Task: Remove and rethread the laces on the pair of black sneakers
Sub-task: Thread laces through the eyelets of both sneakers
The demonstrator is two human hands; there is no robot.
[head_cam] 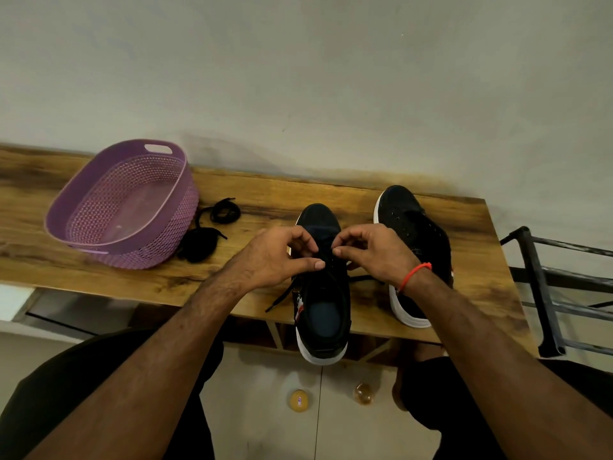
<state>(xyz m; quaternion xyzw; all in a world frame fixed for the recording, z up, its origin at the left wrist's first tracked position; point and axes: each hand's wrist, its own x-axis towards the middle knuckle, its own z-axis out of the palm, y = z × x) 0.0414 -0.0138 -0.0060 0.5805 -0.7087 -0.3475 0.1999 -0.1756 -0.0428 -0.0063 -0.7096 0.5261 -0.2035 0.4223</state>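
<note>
The near black mesh sneaker with a white sole (323, 293) lies directly under both hands, its long axis running away from the person, toe toward the wall and heel overhanging the front edge of the wood-grain worktop (365, 197). The left hand (280, 257) and right hand (373, 252) meet over its eyelet rows, each with fingers curled in a pinch on the black lace (280, 298); exactly which eyelet is being worked is hidden by the fingers. 1 loose end of that lace trails out to the left of the sneaker near the worktop edge, another shows on its right side. My reading is that this sneaker is being laced, and the next pull should run along the shoe's length toward the person.

The second black sneaker with a white sole (411, 240) stands just beside the first on its right, roughly parallel, its eyelets apparently bare, closer to the right hand. A loose coiled black lace (212, 227) lies well to the left, just beside a purple perforated plastic basket (126, 207), within the left hand's reach.

The worktop stands against a plain pale wall (298, 78); a dark metal rack (544, 287) stands at its right end, and 2 small balls (299, 399) rest on the pale floor below.
</note>
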